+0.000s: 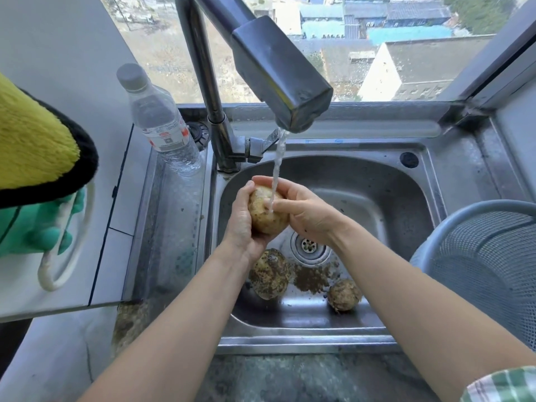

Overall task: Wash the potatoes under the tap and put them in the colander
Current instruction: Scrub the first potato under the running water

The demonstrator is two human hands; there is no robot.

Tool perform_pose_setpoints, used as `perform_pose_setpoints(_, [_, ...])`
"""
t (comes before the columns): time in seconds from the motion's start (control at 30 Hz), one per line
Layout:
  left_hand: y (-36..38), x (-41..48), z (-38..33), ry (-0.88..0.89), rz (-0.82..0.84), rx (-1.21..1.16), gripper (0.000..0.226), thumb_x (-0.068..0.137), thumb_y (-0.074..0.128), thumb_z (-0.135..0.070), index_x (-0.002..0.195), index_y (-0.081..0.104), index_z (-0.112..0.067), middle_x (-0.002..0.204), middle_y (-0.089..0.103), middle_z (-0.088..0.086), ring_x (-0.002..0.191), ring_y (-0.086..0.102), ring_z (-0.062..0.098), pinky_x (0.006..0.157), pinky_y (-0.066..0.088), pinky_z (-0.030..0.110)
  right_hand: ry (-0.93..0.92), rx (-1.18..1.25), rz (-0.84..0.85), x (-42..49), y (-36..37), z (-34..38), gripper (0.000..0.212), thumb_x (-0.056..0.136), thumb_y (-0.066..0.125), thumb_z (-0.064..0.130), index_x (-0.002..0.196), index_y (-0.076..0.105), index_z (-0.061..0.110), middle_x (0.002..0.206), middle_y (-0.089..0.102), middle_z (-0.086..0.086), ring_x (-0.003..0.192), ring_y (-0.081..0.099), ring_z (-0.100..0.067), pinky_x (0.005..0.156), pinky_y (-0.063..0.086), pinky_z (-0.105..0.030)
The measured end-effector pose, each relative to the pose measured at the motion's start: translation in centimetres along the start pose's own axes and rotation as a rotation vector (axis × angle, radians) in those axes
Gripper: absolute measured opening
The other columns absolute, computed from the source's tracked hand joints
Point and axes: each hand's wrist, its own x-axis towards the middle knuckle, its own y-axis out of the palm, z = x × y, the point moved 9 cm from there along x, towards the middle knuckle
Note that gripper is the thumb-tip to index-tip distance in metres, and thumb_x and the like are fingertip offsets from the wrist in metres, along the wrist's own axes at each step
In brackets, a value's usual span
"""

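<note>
At the centre of the sink [377, 181], beneath the tap [278, 71], the following are recorded.

1. Held potato [268, 211]. It is grasped from both sides under the stream of water [277, 166], which lands on its upper face. Its skin is seen to be pale and largely free of soil.
2. Left hand [242, 224]. Its fingers are curled round the potato's 9 o'clock side.
3. Right hand [307, 216]. The 3 o'clock side is gripped by it, with the thumb laid across the wet face.
4. Larger potato [269, 274]. It is lodged on the basin floor at 7 o'clock of the drain [309, 246] and is caked with dirt.
5. Smaller potato [344, 294]. It is found at 5 o'clock of the drain, likewise dirty. Loose soil [311, 278] is spread between the two.
6. Colander [487, 256]. It is set at 3 o'clock of the basin, well apart from the hands. No potato is seen in its visible part.
7. Plastic bottle [162, 120]. It is stood at 10 o'clock.

Progress is judged early: one potato is nearly rinsed, none is deposited, and two are left to be washed and transferred.
</note>
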Motion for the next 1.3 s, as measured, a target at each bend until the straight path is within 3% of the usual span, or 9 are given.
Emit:
perform_pose_setpoints(0.13, [0.2, 0.0, 0.3, -0.007, -0.005, -0.054, 0.043, 0.090, 0.057, -0.048, 0.108, 0.067, -0.010, 0.100, 0.071, 0.016, 0.099, 0.069, 0.028, 0.077, 0.059, 0.043, -0.039, -0.198, -0.303, 0.4, -0.6, -0.1, 0.040, 0.077, 0.078, 0.023, 0.115, 0.068, 0.025, 0.121, 0.066, -0.007, 0.116, 0.061, -0.028, 0.097, 0.053, -0.040])
perform_pose_setpoints(0.33, [-0.2, 0.0, -0.5, 0.011, -0.007, 0.033, 0.047, 0.091, 0.053, -0.048, 0.109, 0.067, -0.006, 0.099, 0.071, 0.016, 0.095, 0.069, 0.027, 0.084, 0.058, 0.041, 0.041, -0.118, 0.053, -0.1, 0.6, -0.3, 0.055, 0.082, 0.071, 0.009, 0.133, 0.055, 0.022, 0.129, 0.058, -0.009, 0.122, 0.056, -0.026, 0.102, 0.051, -0.040])
perform_pose_setpoints(0.47, [1.2, -0.1, -0.4, 0.029, 0.039, -0.026, 0.042, 0.093, 0.051, -0.045, 0.103, 0.069, -0.009, 0.096, 0.073, 0.012, 0.098, 0.069, 0.024, 0.082, 0.058, 0.039, -0.142, -0.306, -0.394, 0.7, -0.9, 1.7, 0.022, 0.092, 0.064, 0.030, 0.110, 0.070, 0.019, 0.110, 0.070, -0.006, 0.107, 0.066, -0.023, 0.092, 0.056, -0.039])
perform_pose_setpoints(0.63, [0.4, -0.2, -0.1, -0.010, 0.021, -0.142, 0.053, 0.093, 0.044, -0.054, 0.111, 0.066, -0.009, 0.116, 0.064, 0.017, 0.114, 0.058, 0.029, 0.113, 0.038, 0.041, 0.150, -0.124, -0.421, 1.0, -2.0, -1.3, 0.043, 0.100, 0.038, 0.052, 0.103, 0.070, 0.022, 0.112, 0.071, -0.006, 0.105, 0.066, -0.020, 0.100, 0.048, -0.036])
perform_pose_setpoints(0.73, [-0.2, -0.5, -0.1, 0.045, -0.049, 0.087, 0.048, 0.099, 0.040, -0.054, 0.115, 0.064, -0.015, 0.114, 0.066, 0.013, 0.101, 0.064, 0.023, 0.092, 0.048, 0.037, 0.186, 0.107, -0.552, 0.1, -2.2, -3.0, 0.035, 0.098, 0.047, 0.040, 0.106, 0.068, 0.014, 0.107, 0.070, -0.009, 0.097, 0.067, -0.022, 0.093, 0.054, -0.039])
perform_pose_setpoints(0.87, [-0.1, -0.7, -1.0, 0.225, -0.119, 0.422, 0.034, 0.104, 0.042, -0.041, 0.133, 0.053, -0.027, 0.122, 0.063, 0.006, 0.109, 0.065, 0.024, 0.081, 0.060, 0.043, -0.057, -0.291, -0.736, -0.4, -3.2, -0.5, 0.026, 0.098, 0.047, 0.027, 0.106, 0.070, 0.018, 0.107, 0.070, -0.004, 0.104, 0.065, -0.020, 0.095, 0.053, -0.046])
perform_pose_setpoints(1.07, [-0.5, -1.0, -0.3, 0.030, -0.137, 0.204, 0.040, 0.094, 0.043, -0.048, 0.093, 0.070, -0.020, 0.083, 0.071, 0.007, 0.078, 0.070, 0.021, 0.054, 0.054, 0.030, -0.408, -0.706, -0.496, -1.3, 1.5, 2.5, 0.026, 0.096, 0.049, 0.021, 0.110, 0.070, 0.017, 0.124, 0.062, 0.004, 0.122, 0.052, -0.011, 0.108, 0.042, -0.034])
perform_pose_setpoints(1.23, [-0.6, -1.1, 0.2, 0.012, -0.161, 0.292, 0.041, 0.095, 0.030, -0.039, 0.076, 0.057, -0.014, 0.057, 0.059, 0.006, 0.048, 0.055, 0.022, 0.040, 0.032, 0.019, -0.036, -0.538, -0.531, 1.0, -1.3, 2.6, 0.032, 0.092, 0.047, 0.016, 0.081, 0.076, 0.022, 0.092, 0.074, 0.003, 0.098, 0.066, -0.019, 0.092, 0.053, -0.045])
perform_pose_setpoints(1.3, [-0.3, -1.1, 0.5, -0.024, -0.158, 0.172, 0.040, 0.095, 0.032, -0.037, 0.074, 0.057, -0.015, 0.063, 0.060, 0.006, 0.050, 0.056, 0.021, 0.042, 0.035, 0.019, -0.175, -0.783, -0.529, 0.7, 0.4, 3.6, 0.031, 0.095, 0.045, 0.019, 0.093, 0.075, 0.014, 0.100, 0.072, -0.004, 0.100, 0.063, -0.023, 0.090, 0.052, -0.043])
